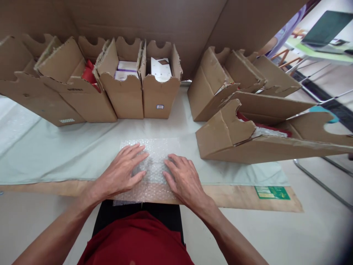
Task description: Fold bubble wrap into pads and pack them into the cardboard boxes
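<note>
A clear sheet of bubble wrap (156, 156) lies flat on the pale green cloth at the table's front, its near end hanging slightly over the edge. My left hand (121, 171) rests on its left side, fingers stretched out and apart. On the right side of the sheet lies my right hand (184, 176), fingers spread and a little bent. Between the two hands only bubble wrap shows. Neither hand grips anything.
Behind the sheet stand several open cardboard boxes; one (156, 97) holds white cards, another (102, 101) something red. A larger cardboard box (248, 149) lies at right. A green label (272, 193) sits on the wooden table edge (234, 195). More bubble wrap (13, 123) lies far left.
</note>
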A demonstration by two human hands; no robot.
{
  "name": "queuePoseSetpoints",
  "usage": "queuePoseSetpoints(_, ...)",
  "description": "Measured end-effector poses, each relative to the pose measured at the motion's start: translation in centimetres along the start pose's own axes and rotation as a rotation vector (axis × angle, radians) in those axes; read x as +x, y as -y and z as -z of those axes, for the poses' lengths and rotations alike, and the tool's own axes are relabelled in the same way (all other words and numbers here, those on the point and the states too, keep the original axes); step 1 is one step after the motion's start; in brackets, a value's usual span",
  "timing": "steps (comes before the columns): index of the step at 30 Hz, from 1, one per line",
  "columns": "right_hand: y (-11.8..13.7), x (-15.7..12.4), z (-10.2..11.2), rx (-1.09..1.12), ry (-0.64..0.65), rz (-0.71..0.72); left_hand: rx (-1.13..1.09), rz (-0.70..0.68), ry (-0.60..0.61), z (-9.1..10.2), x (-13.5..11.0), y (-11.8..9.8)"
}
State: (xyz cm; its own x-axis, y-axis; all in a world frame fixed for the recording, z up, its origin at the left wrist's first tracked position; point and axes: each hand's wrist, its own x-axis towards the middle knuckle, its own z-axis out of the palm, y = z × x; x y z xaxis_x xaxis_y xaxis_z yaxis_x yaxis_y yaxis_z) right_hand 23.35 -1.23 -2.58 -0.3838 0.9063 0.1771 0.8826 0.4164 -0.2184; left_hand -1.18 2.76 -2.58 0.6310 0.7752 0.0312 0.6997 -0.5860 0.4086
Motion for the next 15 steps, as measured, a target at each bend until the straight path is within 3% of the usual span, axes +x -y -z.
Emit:
queuePoseSetpoints(4, -0.6, 2.8, -1.7, 0.018, 0.027, 0.046, 0.036, -0.007, 0.055, -1.7, 1.3, -0.4)
queuePoseSetpoints(7, -1.9, 2.7, -2.5, 0.015, 0.07, 0.05, 0.077, 0.002, 0.051, -2.1, 0.4, 1.1)
queuePoseSetpoints(11, -4.2, -1.4, -1.0, 0.085, 0.066, 0.011, 0.134, 0.066, -0.038, -0.9, -2.9, 3.2)
queuePoseSetpoints(15, -5.4, -6.4, 1.3, 0.216, 0.086, 0.072, 0.069, 0.033, -0.092, 0.0, -6.3, 2.3)
